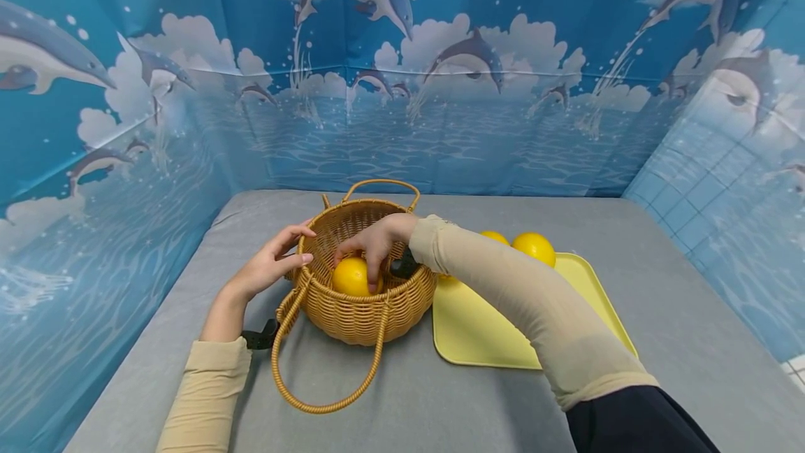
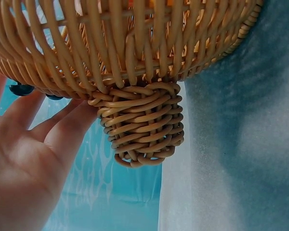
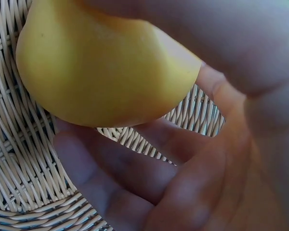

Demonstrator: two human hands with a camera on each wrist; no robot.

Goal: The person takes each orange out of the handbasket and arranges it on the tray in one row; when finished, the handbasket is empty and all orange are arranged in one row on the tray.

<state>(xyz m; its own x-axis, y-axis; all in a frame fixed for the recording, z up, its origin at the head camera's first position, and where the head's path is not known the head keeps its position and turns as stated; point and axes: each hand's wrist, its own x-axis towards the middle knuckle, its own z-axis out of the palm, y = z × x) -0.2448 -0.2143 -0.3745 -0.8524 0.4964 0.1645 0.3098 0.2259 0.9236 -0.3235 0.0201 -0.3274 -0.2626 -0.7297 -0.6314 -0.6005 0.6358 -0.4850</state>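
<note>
A brown wicker basket (image 1: 352, 320) stands on the grey table, its front handle hanging down. My right hand (image 1: 374, 247) reaches inside and grips a round yellow fruit (image 1: 351, 277), thumb on one side and fingers on the other. In the right wrist view this smooth fruit (image 3: 101, 67) lies between the thumb and the curled fingers (image 3: 130, 168), close to the woven wall. At the basket's left rim, my left hand (image 1: 270, 264) rests with its fingers extended and the thumb apart. The left wrist view has these fingers (image 2: 70, 127) against the outside, beside a woven knob-like part (image 2: 144, 125).
A yellow tray (image 1: 484, 334) lies right of the basket, partly under my right forearm. More yellow fruits (image 1: 534, 249) show at its far side, some partly hidden by the sleeve. The rear handle (image 1: 383, 182) stands upright. A dolphin-printed curtain (image 1: 402, 131) encloses the table.
</note>
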